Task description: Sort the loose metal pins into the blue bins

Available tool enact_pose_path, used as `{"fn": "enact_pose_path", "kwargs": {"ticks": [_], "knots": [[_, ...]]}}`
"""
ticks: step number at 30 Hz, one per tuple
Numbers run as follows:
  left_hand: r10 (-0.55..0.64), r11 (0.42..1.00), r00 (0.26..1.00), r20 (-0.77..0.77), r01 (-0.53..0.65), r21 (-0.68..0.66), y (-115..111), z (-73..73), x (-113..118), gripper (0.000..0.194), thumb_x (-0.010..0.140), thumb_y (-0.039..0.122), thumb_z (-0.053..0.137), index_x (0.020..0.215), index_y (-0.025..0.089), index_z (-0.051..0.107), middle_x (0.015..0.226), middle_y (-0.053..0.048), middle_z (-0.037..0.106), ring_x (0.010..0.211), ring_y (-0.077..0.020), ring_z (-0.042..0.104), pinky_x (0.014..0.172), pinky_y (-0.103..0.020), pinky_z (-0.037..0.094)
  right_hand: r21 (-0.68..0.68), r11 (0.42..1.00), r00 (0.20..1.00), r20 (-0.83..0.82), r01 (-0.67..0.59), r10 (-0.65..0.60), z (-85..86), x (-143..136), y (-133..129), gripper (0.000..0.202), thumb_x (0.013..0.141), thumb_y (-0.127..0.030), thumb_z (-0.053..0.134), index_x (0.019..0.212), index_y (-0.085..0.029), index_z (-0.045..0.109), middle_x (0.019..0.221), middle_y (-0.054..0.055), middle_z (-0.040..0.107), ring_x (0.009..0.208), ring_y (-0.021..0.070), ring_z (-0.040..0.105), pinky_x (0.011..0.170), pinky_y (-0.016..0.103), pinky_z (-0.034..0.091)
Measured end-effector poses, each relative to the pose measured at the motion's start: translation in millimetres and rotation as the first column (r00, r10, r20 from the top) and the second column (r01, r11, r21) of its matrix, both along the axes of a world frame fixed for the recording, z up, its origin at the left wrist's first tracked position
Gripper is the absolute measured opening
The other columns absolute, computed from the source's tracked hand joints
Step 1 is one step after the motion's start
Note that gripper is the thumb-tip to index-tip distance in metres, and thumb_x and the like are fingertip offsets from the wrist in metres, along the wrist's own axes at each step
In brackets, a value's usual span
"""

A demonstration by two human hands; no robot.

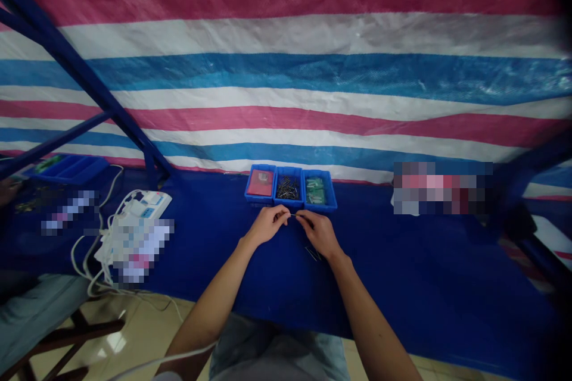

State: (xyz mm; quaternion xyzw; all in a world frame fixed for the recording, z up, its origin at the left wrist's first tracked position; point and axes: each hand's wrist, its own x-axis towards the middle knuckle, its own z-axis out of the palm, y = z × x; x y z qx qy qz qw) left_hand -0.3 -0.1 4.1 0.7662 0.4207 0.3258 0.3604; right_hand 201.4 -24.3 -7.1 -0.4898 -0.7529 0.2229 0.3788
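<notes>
My left hand (269,223) and my right hand (318,230) meet over the blue table, in front of three blue bins. Between their pinched fingertips runs a thin, small rod (292,215), held at both ends. The left bin (260,198) holds a red item, the middle bin (289,202) many dark metal pieces, and the right bin (331,195) small green and clear packets. A few thin dark pins (312,253) lie on the table beside my right wrist.
White power strips (154,205) with tangled cables lie on the left. Beyond them are a blue tray (74,169) and a seated person's leg (44,309). Blue frame bars (84,77) stand before a striped sheet (313,77). A blurred-out item (440,189) sits back right.
</notes>
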Motion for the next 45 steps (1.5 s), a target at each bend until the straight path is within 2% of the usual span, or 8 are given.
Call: {"fn": "enact_pose_path", "kwargs": {"ticks": [18, 28, 37, 45], "knots": [[0.010, 1.000, 1.000, -0.003, -0.010, -0.006, -1.8, 4.1, 0.8, 0.028, 0.099, 0.038, 0.049, 0.094, 0.017, 0.067, 0.073, -0.001, 0.070, 0.066, -0.0141, 0.063, 0.066, -0.023, 0.045, -0.039, 0.999, 0.998, 0.061, 0.020, -0.017, 1.7, 0.4, -1.2, 0.030, 0.102, -0.039, 0.044, 0.105, -0.025, 0.071, 0.091, 0.005, 0.075, 0.079, 0.0219, 0.069, 0.068, 0.028, 0.046], [0.003, 1.000, 1.000, 0.006, -0.003, -0.003, -1.3, 2.3, 0.6, 0.026, 0.100, 0.035, 0.050, 0.093, 0.017, 0.067, 0.073, 0.000, 0.070, 0.065, -0.0130, 0.063, 0.066, -0.022, 0.044, -0.053, 0.998, 0.991, 0.135, 0.032, -0.025, 8.5, 0.4, -3.3, 0.030, 0.103, -0.037, 0.042, 0.092, -0.023, 0.067, 0.080, 0.002, 0.071, 0.069, 0.0179, 0.066, 0.063, 0.025, 0.039], [0.000, 1.000, 1.000, -0.002, 0.000, -0.005, -0.8, 2.6, 0.6, 0.026, 0.099, 0.036, 0.051, 0.094, 0.017, 0.067, 0.074, -0.001, 0.070, 0.066, -0.0140, 0.064, 0.067, -0.023, 0.045, -0.067, 0.997, 0.979, 0.201, 0.035, -0.021, 7.6, 0.2, -2.7, 0.035, 0.104, -0.036, 0.038, 0.080, -0.022, 0.059, 0.071, 0.001, 0.067, 0.062, 0.0159, 0.062, 0.059, 0.025, 0.034], [0.002, 1.000, 1.000, -0.007, -0.002, -0.010, -1.7, 4.6, 0.9, 0.029, 0.099, 0.040, 0.050, 0.094, 0.018, 0.068, 0.074, -0.001, 0.071, 0.067, -0.0150, 0.064, 0.068, -0.024, 0.045, -0.030, 0.999, 0.971, 0.236, 0.029, -0.021, 5.2, -0.4, -2.3, 0.045, 0.105, -0.040, 0.032, 0.070, -0.022, 0.054, 0.063, 0.002, 0.061, 0.059, 0.0167, 0.056, 0.062, 0.027, 0.034]]}}
